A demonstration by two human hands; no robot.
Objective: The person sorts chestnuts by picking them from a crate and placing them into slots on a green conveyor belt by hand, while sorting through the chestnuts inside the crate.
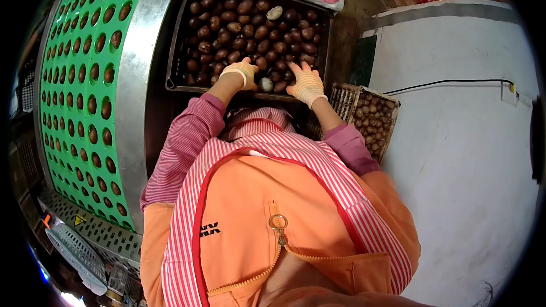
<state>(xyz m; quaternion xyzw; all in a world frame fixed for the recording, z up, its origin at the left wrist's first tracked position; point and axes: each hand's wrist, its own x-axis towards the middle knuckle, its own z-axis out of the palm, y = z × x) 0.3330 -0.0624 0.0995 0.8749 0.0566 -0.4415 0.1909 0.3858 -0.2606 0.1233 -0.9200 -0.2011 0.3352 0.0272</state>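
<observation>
Head view: dark round fruit (pixel 261 32) sits heaped in a black crate (pixel 190 87), right by the green cupped panel (pixel 100 89), probably for short reach. Left hand (pixel 242 74) rests at the near side, fingertips on fruit; can't tell if it grips any. Right hand (pixel 307 85) has spread, open fingers over fruit, likely for sorting. Pale fruit (pixel 265 84) lies between them. Gloves presumably protect palms.
</observation>
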